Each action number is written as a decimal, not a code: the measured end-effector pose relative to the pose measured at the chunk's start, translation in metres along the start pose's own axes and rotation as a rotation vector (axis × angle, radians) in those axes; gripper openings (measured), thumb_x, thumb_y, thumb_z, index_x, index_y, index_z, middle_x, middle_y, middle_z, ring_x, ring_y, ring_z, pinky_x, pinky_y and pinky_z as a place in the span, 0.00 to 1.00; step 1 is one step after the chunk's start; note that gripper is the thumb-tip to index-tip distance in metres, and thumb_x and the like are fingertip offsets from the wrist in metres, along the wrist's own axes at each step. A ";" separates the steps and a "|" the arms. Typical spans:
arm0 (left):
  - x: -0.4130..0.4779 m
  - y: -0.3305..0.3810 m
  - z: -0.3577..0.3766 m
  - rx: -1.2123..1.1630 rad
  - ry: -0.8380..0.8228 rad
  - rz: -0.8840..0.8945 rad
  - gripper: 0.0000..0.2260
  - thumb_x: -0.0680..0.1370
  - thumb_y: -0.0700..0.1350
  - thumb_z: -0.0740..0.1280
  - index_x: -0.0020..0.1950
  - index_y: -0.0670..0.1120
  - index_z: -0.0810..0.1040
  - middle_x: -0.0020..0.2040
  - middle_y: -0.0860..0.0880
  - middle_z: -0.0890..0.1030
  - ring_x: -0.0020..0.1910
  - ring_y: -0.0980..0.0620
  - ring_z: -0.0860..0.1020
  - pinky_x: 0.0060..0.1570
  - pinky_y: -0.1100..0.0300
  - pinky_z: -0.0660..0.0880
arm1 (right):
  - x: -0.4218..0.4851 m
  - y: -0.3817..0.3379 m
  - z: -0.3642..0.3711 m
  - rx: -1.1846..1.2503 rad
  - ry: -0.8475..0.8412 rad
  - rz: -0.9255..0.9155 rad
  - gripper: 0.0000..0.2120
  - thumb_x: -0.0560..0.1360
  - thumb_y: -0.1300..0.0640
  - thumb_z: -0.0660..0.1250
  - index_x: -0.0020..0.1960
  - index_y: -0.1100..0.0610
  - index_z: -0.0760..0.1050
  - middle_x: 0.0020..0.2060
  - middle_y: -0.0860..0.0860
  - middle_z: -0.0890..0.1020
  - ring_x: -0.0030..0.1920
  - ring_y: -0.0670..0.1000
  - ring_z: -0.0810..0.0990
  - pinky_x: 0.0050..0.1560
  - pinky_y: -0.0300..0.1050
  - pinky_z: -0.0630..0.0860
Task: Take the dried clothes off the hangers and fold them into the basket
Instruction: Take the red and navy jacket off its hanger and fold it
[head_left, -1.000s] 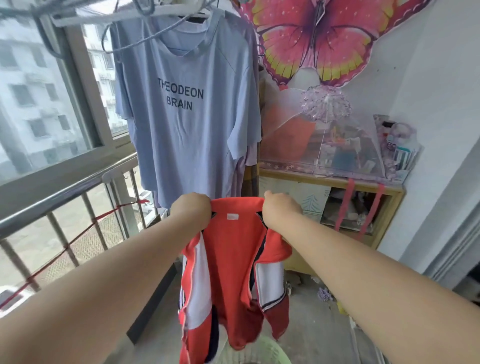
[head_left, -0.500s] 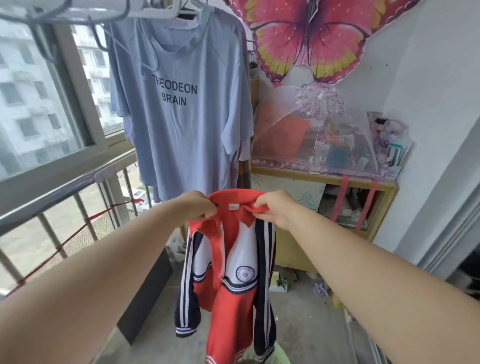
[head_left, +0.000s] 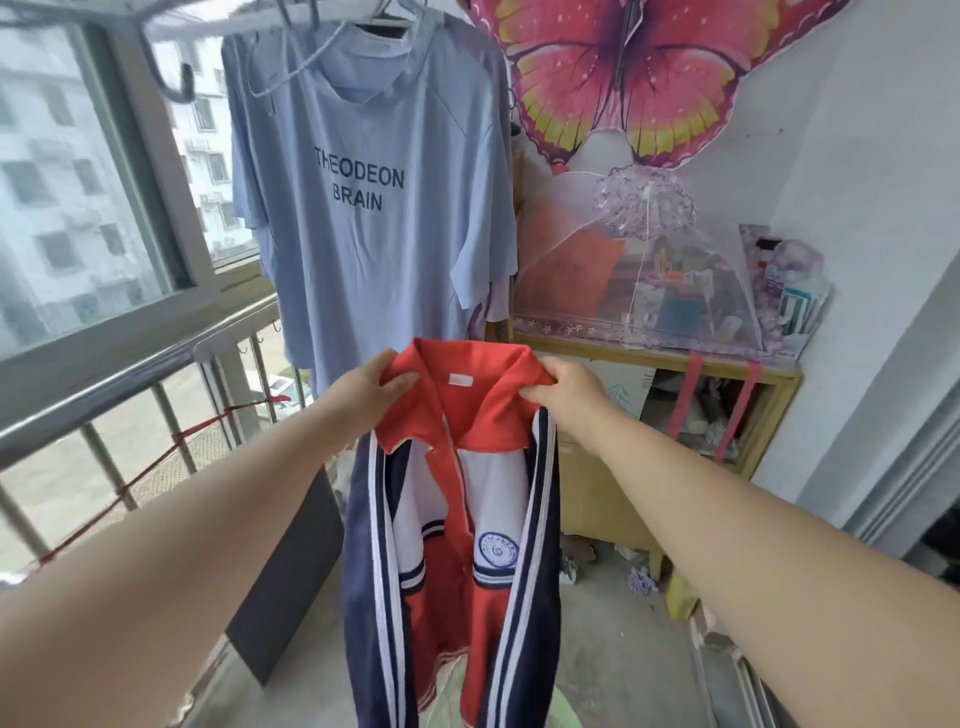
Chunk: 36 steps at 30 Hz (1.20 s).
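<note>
Red jacket (head_left: 457, 519), navy sleeves with white stripes, round badge on the white chest panel: we hold it up by the collar in front of us, front open and towards us, body hanging straight down.

Left hand (head_left: 363, 392): grips the left end of the collar, thumb on top, fingers curled into the cloth.

Right hand (head_left: 566, 397): pinches the right end of the collar, fingers bunched on the fabric. Both arms are stretched forward, with the collar spread between the hands.

The lower hem hangs above the pale green basket (head_left: 563, 712). We see only a bit of its rim at the bottom edge and cannot tell whether the hem touches it.

Behind the jacket, a light blue T-shirt (head_left: 374, 249) printed THEODEON BRAIN hangs on a hanger (head_left: 311, 14) overhead. Left of it are the window (head_left: 78, 182) and a metal railing (head_left: 130, 384). To the right, a wooden shelf (head_left: 675, 358) carries a clear mesh cover (head_left: 649, 280). A pink butterfly kite (head_left: 639, 78) is on the wall above.
</note>
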<state>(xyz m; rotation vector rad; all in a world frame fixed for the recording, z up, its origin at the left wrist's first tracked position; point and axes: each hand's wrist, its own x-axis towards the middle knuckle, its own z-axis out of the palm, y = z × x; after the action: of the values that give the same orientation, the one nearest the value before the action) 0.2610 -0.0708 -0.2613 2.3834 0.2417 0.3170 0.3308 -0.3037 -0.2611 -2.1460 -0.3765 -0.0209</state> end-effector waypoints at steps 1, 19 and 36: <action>-0.004 0.001 0.002 0.035 -0.033 0.000 0.10 0.79 0.54 0.62 0.55 0.49 0.72 0.47 0.46 0.78 0.48 0.44 0.77 0.44 0.57 0.70 | -0.001 0.000 0.003 0.082 -0.054 0.016 0.11 0.75 0.61 0.68 0.57 0.60 0.77 0.51 0.57 0.83 0.52 0.56 0.80 0.57 0.52 0.73; -0.011 0.006 0.005 0.473 -0.200 0.006 0.16 0.69 0.57 0.72 0.52 0.50 0.79 0.47 0.49 0.82 0.46 0.48 0.78 0.42 0.60 0.71 | -0.008 0.015 0.005 -0.309 -0.343 0.017 0.21 0.61 0.53 0.81 0.49 0.60 0.78 0.45 0.55 0.83 0.45 0.52 0.80 0.46 0.44 0.75; 0.001 0.050 0.053 -0.359 -0.127 -0.346 0.13 0.77 0.55 0.64 0.43 0.45 0.78 0.45 0.43 0.80 0.44 0.47 0.77 0.51 0.54 0.75 | -0.013 -0.031 0.061 0.231 -0.070 0.318 0.13 0.73 0.54 0.63 0.52 0.62 0.77 0.47 0.60 0.81 0.49 0.60 0.80 0.50 0.54 0.79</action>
<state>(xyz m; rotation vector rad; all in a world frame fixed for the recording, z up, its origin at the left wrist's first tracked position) 0.2822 -0.1404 -0.2659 1.9556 0.4862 0.0398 0.3022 -0.2418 -0.2733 -1.9580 -0.0702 0.2670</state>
